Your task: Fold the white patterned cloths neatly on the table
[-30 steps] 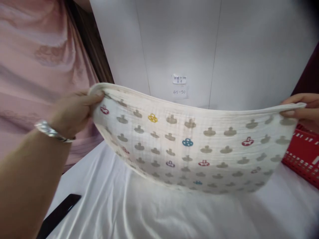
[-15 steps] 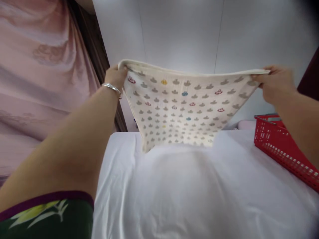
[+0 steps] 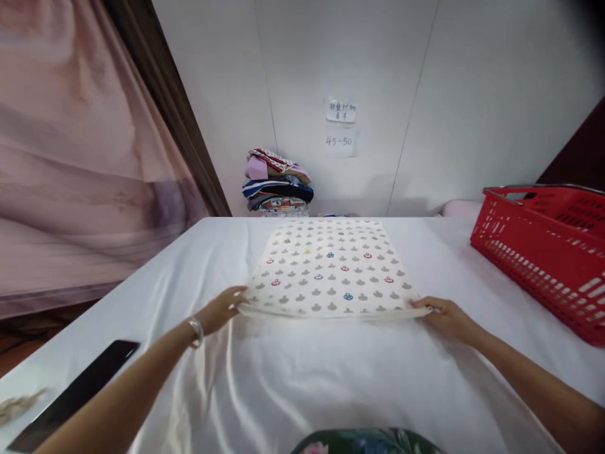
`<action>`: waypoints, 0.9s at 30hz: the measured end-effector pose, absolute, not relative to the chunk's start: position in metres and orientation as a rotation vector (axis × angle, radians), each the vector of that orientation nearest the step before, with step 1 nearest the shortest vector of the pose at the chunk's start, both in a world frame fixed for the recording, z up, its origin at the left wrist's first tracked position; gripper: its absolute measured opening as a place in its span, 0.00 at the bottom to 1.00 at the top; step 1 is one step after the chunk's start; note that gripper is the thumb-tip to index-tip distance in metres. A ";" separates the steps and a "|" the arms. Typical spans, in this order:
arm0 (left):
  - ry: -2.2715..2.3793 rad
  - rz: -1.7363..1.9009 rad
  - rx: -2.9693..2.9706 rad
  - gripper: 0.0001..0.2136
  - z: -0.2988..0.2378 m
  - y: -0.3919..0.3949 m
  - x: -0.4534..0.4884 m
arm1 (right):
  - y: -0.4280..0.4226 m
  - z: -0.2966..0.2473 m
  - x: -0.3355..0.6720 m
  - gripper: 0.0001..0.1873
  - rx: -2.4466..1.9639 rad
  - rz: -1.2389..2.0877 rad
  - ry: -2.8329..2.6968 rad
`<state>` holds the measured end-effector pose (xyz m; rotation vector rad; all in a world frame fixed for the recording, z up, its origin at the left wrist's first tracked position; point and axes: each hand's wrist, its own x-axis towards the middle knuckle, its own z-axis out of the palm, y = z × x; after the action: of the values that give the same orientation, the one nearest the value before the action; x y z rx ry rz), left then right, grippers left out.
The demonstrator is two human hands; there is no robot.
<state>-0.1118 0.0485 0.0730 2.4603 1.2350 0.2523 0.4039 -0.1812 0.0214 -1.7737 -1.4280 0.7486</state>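
A cream cloth (image 3: 326, 271) with grey and coloured mushroom-like prints lies spread over the white-covered table (image 3: 331, 372). Its near edge, which looks layered, is stretched between both hands. My left hand (image 3: 225, 307), with a silver bangle on the wrist, pinches the near left corner. At the near right corner, my right hand (image 3: 444, 317) is closed on the same edge. The far part of the cloth rests flat, reaching almost to the table's back edge.
On the right stands a red plastic basket (image 3: 534, 258) with a metal handle. A pile of folded fabrics (image 3: 278, 183) sits behind the table, below paper notes (image 3: 340, 129) on the wall. A dark flat object (image 3: 80, 391) lies at the left. Pink curtains (image 3: 85, 157) hang there too.
Both hands have come down and nearer to me with the cloth. Held raised before, it now lies spread on the table. The fabric pile and wall notes have come into sight.
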 end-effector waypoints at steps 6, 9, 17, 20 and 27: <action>1.304 0.394 2.479 0.19 0.046 0.029 -0.139 | -0.206 0.019 0.391 0.15 -1.822 0.691 -1.370; 1.349 0.235 2.493 0.17 0.037 0.027 -0.149 | -0.209 0.012 0.385 0.12 -1.749 0.675 -1.461; 1.483 0.069 2.617 0.20 0.036 0.007 -0.106 | -0.221 -0.026 0.373 0.14 -1.670 0.522 -1.397; 1.159 0.284 2.678 0.17 0.045 -0.016 -0.032 | -0.222 -0.028 0.377 0.19 -1.760 0.354 -1.333; 0.548 0.392 2.568 0.10 0.025 -0.091 0.177 | -0.232 -0.026 0.369 0.14 -2.021 0.278 -1.187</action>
<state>0.1767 -0.0909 0.0253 2.5683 0.5477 0.3924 0.3687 -0.2319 -0.0257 -2.0213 -1.1872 0.2780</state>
